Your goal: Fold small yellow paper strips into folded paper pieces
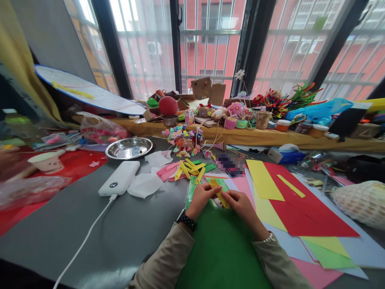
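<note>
Both my hands pinch one folded yellow paper strip [223, 199] above the front of the table. My left hand [203, 196], with a dark watch at the wrist, grips its upper end. Lower down the strip, my right hand [241, 204] has its thumb and fingers closed on it. Just beyond my hands lies a small heap of folded yellow strips [190, 168], partly over pink paper strips [168, 171]. To the right, a loose yellow strip [290, 186] rests on a red sheet [313, 212], beside a larger yellow sheet [264, 180].
A white power bank [119, 178] with a cable lies left, near a steel plate [129, 149]. Beaded flowers [183, 138] and a blurred phone [231, 164] are farther back. A paper cup [46, 162] stands at far left, near another person's blurred hand [10, 162].
</note>
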Available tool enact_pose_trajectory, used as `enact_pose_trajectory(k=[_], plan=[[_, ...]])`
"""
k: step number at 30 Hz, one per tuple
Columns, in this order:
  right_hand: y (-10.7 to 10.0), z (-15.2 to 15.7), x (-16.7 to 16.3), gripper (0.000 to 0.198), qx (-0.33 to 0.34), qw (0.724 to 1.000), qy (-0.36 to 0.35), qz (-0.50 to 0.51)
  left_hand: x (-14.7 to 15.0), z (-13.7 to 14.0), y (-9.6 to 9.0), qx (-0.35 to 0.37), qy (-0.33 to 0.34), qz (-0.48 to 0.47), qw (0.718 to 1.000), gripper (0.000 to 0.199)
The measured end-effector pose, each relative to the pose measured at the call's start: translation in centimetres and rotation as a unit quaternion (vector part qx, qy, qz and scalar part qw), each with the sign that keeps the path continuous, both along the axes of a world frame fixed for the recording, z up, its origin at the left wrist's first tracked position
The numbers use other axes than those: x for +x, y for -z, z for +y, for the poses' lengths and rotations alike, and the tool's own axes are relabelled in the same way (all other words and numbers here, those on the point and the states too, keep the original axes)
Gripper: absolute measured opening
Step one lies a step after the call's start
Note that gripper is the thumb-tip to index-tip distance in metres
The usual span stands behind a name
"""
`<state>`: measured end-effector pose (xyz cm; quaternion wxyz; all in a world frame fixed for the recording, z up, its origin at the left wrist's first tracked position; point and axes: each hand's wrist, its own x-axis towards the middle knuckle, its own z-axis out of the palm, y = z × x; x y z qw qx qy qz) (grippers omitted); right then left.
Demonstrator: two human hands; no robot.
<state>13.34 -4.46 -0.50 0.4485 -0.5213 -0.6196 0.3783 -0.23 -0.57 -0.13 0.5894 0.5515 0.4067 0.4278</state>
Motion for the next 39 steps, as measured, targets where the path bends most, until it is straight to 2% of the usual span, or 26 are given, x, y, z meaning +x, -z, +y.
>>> enact_pose_trajectory(k=[4,10,13,26,29,32,35,39], plan=[[0.1,0.1,0.1,0.031,0.028,0.997,0.046,-0.047,0.1,0.1,0.5,0.051,0.001,0.057,0.997,0.029],[0.0,0.0,0.2,0.031,-0.04,0.998,0.013,0.049,0.1,0.0,0.2,0.048,0.024,0.025,0.998,0.027],[0.1,0.0,0.2,0.031,-0.045,0.996,0.003,0.075,0.0,-0.1,-0.1,0.05,0.018,0.025,0.998,0.027],[0.3,0.2,0.4,0.032,-0.024,0.999,0.001,0.028,0.0,-0.2,-0.1,0.07,0.014,0.043,0.997,0.029],[0.1,0.3,0.7,0.034,-0.039,0.998,0.01,0.039,0.1,-0.5,-0.2,0.065,0.05,0.061,0.995,0.03],[-0.3,0.2,1.2,0.035,-0.05,0.997,-0.015,0.054,0.1,-0.7,-0.3,0.069,0.117,0.083,0.987,0.031],[-0.8,0.0,1.4,0.033,-0.052,0.997,-0.033,0.054,0.0,-1.0,-0.4,0.083,0.147,0.087,0.982,0.032],[-1.3,-0.2,1.1,0.034,-0.016,0.999,0.009,0.04,0.0,-1.1,-0.5,0.1,0.181,0.097,0.974,0.032]])
